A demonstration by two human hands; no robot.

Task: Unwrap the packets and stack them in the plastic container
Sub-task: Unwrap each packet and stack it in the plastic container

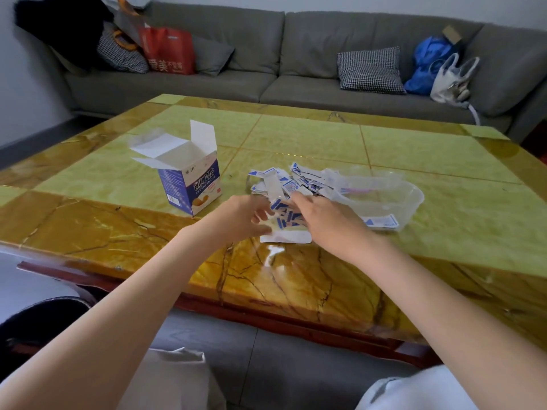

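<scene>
Sitting in a loose heap on the yellow-green marble surface [325, 137], the blue-and-white packets [299, 180] spill from the middle of the tabletop right up against the clear plastic container [381, 199], which stands just to their right with one packet [380, 221] lying against its near wall. Both hands are in at the near edge of the heap! The left hand [236, 217] has its fingers curled around a small bunch of packets (its grip looks clenched on them, though blur hides the fingertips), and a white sheet [285, 238] lies flat on the surface just beneath. The right hand [328, 220] reaches in from the other side, fingers bent down into the same bunch; whether its grip is grasping a packet or only touching, I cannot tell. To the left of the heap, apart from it, stands an opened blue-and-white cardboard box [189, 179], flaps up. Beyond the surface runs a grey sofa [266, 54] carrying a houndstooth cushion [370, 69], a red shopping bag [168, 51], a blue bag [429, 63] and a white plastic bag [450, 81].
</scene>
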